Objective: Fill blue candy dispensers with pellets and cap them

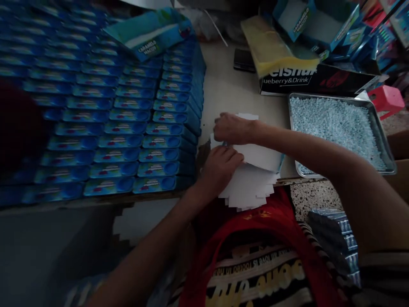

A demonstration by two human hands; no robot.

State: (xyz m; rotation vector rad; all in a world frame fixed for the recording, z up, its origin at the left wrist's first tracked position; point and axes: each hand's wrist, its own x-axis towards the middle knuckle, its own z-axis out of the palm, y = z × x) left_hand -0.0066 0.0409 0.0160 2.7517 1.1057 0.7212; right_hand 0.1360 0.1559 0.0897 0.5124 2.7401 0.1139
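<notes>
Flat white card blanks [247, 187] lie overlapping at the table's front edge, just ahead of my body. My left hand [220, 167] rests at the left side of the top card piece [260, 157], its fingers bent around the edge. Just beyond it, my right hand [234, 128] is closed over the far left end of the same piece, reaching across from the right. A bit of blue shows between the two hands and along the piece's right edge. What the fingertips pinch is mostly hidden.
Rows of stacked blue boxes [123, 141] fill the left, with a blue display carton [151, 36] on top. On the right are a metal tray [390, 160] of pale blue pellets, a black box [319, 81], and a dark phone-like object [243, 60].
</notes>
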